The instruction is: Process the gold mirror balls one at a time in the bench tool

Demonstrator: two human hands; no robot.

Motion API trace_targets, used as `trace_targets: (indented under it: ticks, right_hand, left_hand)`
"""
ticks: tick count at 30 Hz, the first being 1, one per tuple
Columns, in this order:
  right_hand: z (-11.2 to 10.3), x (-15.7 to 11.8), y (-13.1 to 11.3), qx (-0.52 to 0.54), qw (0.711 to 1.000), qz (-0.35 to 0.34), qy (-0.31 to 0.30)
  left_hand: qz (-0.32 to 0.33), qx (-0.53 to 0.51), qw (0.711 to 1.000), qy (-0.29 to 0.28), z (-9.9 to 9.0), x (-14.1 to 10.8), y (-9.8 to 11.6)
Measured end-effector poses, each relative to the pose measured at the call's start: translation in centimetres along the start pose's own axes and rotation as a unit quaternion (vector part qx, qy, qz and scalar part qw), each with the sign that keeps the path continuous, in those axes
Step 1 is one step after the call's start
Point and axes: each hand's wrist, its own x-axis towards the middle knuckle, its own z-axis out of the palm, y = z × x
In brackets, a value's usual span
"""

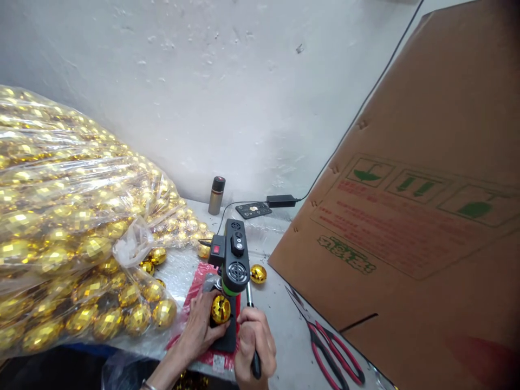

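My left hand (202, 322) curls around a shiny gold faceted ball (220, 309), holding it on the black base under the machine head. The machine (235, 252) looks like a small bench drill press, with round fan grilles, a red rocker switch and a green band. My right hand (255, 341) is closed on its lever (255, 364), a metal rod with a black grip. Whatever tool meets the ball is hidden below the head. Beneath the base lies a red plastic sheet (197, 287). Another gold ball (258, 274) rests to the right of the machine.
A big clear bag (81, 216) of gold balls fills the left side. Scissors (325, 341) with red and black handles lie at right, beside a large cardboard box (406, 216). Behind stand a small bottle (216, 195), a phone-like slab (253, 210) and a power adapter (281, 201).
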Motion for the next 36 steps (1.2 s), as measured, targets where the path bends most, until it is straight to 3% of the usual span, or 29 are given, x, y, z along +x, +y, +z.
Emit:
trace_targets:
  ticks: [12,36]
  right_hand:
    - [0.7,-1.4,0.8,0.024,0.999,0.009,0.040]
    - [1.2,-2.6,2.3,0.020,0.998,-0.002,0.057]
  left_hand:
    - [-0.002,0.008,1.000,0.005,0.4,0.1,-0.2]
    - [0.018,0.013,1.000,0.010,1.2,0.2,-1.0]
